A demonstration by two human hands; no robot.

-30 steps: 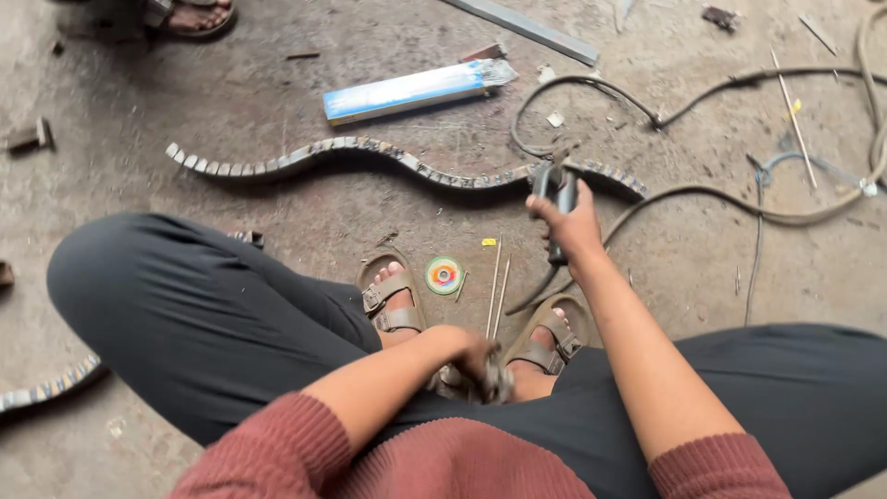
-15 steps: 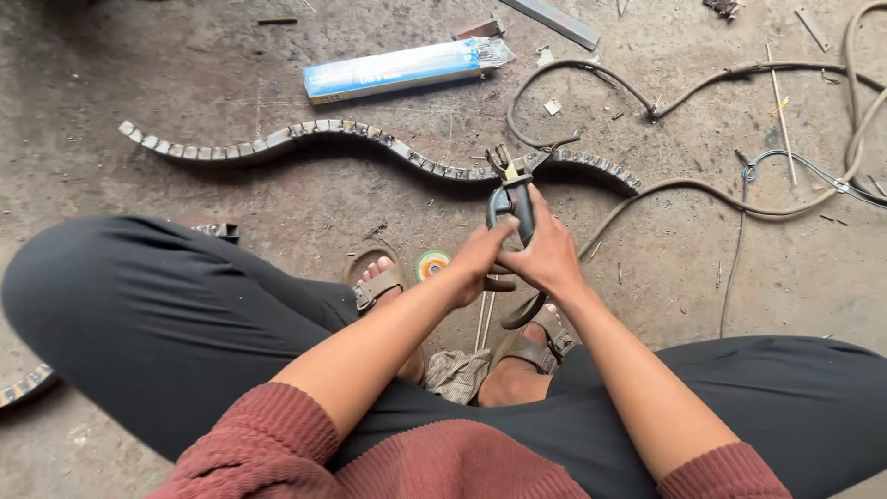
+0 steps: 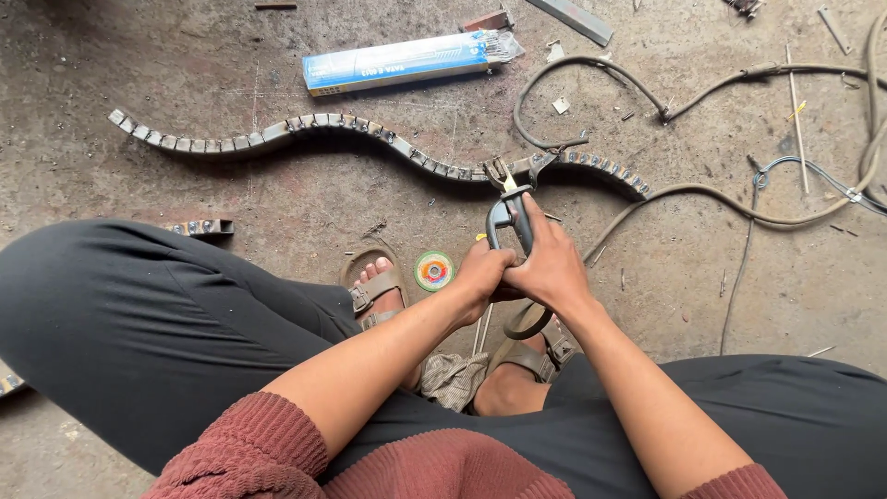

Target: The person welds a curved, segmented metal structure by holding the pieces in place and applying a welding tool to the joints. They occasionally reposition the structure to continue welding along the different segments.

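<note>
Since half a second ago, I see both hands have drawn closer around the electrode holder (image 3: 511, 220), lifting it slightly nearer the body. My right hand (image 3: 552, 268) wraps its dark handle firmly; my left hand (image 3: 482, 275) closes on the lower handle beside it. The brass jaws point away from the grip, just short of the wavy serrated metal strip (image 3: 305, 129). Rough bare concrete floor (image 3: 277, 199) lies open left of the grip; rubbery cables (image 3: 702, 194) curl to its right.

Bare floor (image 3: 305, 199) lies open left of the hands; wavy metal strip (image 3: 370, 137) and cables (image 3: 702, 189) block ahead.
</note>
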